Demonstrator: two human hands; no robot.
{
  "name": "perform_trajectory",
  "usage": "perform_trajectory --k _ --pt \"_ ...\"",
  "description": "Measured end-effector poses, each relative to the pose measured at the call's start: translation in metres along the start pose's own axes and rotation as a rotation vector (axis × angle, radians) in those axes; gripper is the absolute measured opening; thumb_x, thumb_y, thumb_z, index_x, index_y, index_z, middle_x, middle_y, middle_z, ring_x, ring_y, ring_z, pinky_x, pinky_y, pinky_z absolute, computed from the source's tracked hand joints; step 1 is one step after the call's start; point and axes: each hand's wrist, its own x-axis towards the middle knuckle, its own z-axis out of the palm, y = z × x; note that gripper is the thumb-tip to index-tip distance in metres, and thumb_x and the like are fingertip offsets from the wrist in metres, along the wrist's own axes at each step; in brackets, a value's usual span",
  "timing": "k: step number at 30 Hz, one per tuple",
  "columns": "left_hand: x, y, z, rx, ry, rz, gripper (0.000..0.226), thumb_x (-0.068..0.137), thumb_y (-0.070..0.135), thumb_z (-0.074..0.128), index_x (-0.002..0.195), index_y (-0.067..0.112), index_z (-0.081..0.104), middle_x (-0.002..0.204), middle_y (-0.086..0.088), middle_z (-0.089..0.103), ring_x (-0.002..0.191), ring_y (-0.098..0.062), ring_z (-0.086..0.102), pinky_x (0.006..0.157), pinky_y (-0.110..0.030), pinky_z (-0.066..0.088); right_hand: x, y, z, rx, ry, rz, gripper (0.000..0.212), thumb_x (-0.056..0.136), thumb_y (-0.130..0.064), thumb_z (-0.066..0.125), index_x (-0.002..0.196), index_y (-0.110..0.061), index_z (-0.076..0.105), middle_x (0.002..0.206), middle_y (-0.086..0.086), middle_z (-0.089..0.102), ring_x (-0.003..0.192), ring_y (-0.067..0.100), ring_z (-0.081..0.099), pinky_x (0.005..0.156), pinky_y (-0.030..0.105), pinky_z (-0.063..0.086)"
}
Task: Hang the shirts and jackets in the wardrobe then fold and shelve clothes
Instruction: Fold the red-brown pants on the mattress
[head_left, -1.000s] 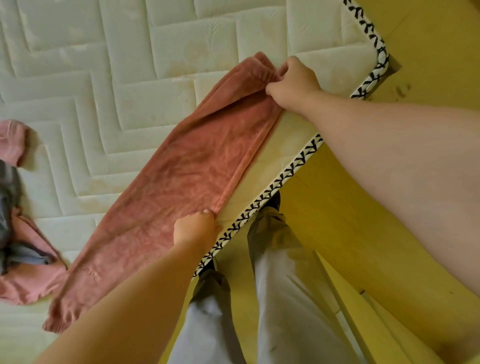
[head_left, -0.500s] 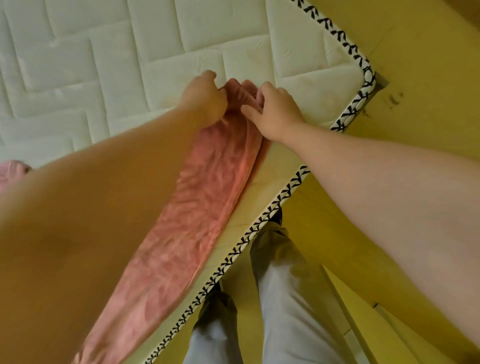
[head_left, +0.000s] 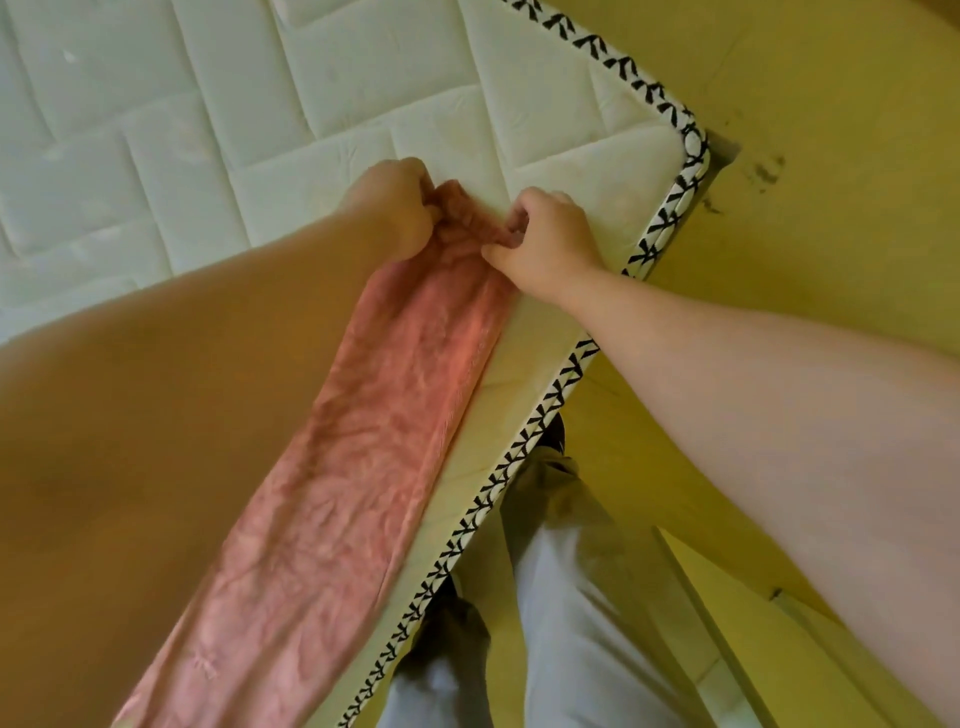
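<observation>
1. Left hand (head_left: 395, 205): my fingers are curled tightly round the left corner of the far end of the pink velour garment (head_left: 374, 431). The grip is narrow, with cloth bunched inside the fist. My forearm crosses the lower left of the view and hides the garment's left edge.

2. Right hand (head_left: 553, 244): my thumb and curled fingers pinch the right corner of the same end. The grip is narrow and closed round a fold of the fabric.

3. Hand spacing: my two hands are near each other but apart. The gathered, wrinkled end of the garment spans the gap between them.

4. Garment position: it lies flat on the quilted white mattress (head_left: 208, 130) as one long, narrow strip. It runs diagonally from my hands down to the bottom-left edge of the view. Its right edge lies near the mattress border, roughly parallel to it, with a bare band of mattress between. A small pale embroidered mark (head_left: 205, 667) shows near the lower end.

5. Surroundings: a black-and-white patterned trim (head_left: 498, 483) runs along the mattress edge and round its corner at upper right. Beyond the trim is a yellow floor (head_left: 831, 182). My legs, in light grey trousers (head_left: 582, 597), stand just beside the mattress edge.
</observation>
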Motion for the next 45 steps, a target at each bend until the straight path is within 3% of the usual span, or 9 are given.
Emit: perform_trajectory --k 7,10,13,20,25,29,37,41,45 --pt "-0.004 -0.01 0.012 -0.216 0.069 -0.086 0.042 0.095 0.036 0.06 0.132 0.018 0.053 0.121 0.001 0.061 0.105 -0.017 0.057 0.082 -0.027 0.041 0.014 -0.022 0.009 -0.189 -0.061 0.0 0.076 0.081 -0.073 0.055 0.131 -0.016 0.049 0.131 0.01 0.051 0.117 0.03 0.053 0.093 0.039 0.045" --pt "-0.031 -0.021 0.017 -0.311 0.357 -0.077 0.034 0.091 0.03 0.061 0.123 0.017 0.056 0.118 0.004 0.056 0.098 -0.01 0.052 0.083 -0.024 0.04 0.021 -0.035 0.018 -0.322 -0.009 -0.009 0.077 0.083 -0.079 0.043 0.127 -0.016 0.051 0.127 0.012 0.055 0.116 0.034 0.054 0.087 0.041 0.042" --pt "-0.082 -0.03 0.053 -0.145 0.574 0.065 0.021 0.088 0.018 0.054 0.108 0.011 0.057 0.114 -0.008 0.057 0.099 -0.026 0.053 0.086 -0.036 0.041 0.027 -0.046 0.027 -0.393 0.029 0.026 0.077 0.084 -0.079 0.039 0.126 -0.015 0.049 0.126 0.012 0.058 0.117 0.035 0.054 0.083 0.041 0.038" --pt "-0.167 -0.071 0.144 0.033 0.354 0.153 0.058 0.091 0.046 0.066 0.132 0.008 0.053 0.15 -0.011 0.043 0.139 -0.031 0.037 0.113 -0.048 0.027 0.029 -0.051 0.037 -0.344 -0.123 -0.02 0.067 0.09 -0.074 0.042 0.115 -0.014 0.061 0.111 0.008 0.066 0.103 0.029 0.061 0.076 0.031 0.036" --pt "-0.166 -0.075 0.155 0.052 0.235 -0.027 0.1 0.084 0.079 0.04 0.158 0.016 0.015 0.168 -0.006 0.007 0.155 -0.025 0.003 0.123 -0.056 0.002 0.03 -0.047 0.019 -0.246 -0.134 -0.099 0.06 0.085 -0.075 0.051 0.098 -0.016 0.051 0.088 -0.001 0.055 0.078 0.018 0.052 0.068 0.027 0.036" --pt "-0.136 -0.057 0.14 0.03 0.225 0.008 0.109 0.082 0.087 0.031 0.16 0.017 0.001 0.168 -0.005 -0.005 0.154 -0.025 -0.009 0.12 -0.064 -0.003 0.037 -0.057 -0.013 -0.214 -0.042 -0.143 0.06 0.08 -0.079 0.055 0.084 -0.019 0.048 0.074 -0.009 0.048 0.062 0.005 0.043 0.051 0.022 0.028" --pt "-0.053 0.035 0.09 -0.117 0.238 0.143 0.118 0.076 0.09 0.037 0.159 0.017 -0.004 0.168 -0.004 -0.008 0.154 -0.025 -0.008 0.122 -0.061 -0.001 0.05 -0.08 -0.114 -0.221 0.28 -0.212 0.057 0.093 -0.072 0.033 0.065 -0.023 0.04 0.057 -0.008 0.046 0.054 0.011 0.051 0.054 0.025 0.035" --pt "-0.053 0.044 0.074 -0.267 0.236 0.168 0.119 0.074 0.077 0.064 0.16 0.016 0.009 0.168 -0.006 0.006 0.154 -0.023 0.005 0.124 -0.047 0.007 0.02 -0.102 -0.108 -0.329 0.261 -0.246 0.056 0.092 -0.075 0.031 0.092 -0.024 0.053 0.072 -0.011 0.048 0.063 0.012 0.048 0.049 0.021 0.027" --pt "-0.091 0.015 0.057 -0.47 0.318 0.156 0.053 0.081 0.011 0.07 0.133 0.016 0.06 0.139 -0.005 0.058 0.131 -0.021 0.05 0.11 -0.034 0.041 -0.03 -0.115 -0.071 -0.359 0.177 -0.191 0.07 0.091 -0.078 0.028 0.111 -0.016 0.054 0.086 -0.002 0.051 0.076 0.02 0.054 0.057 0.031 0.035"
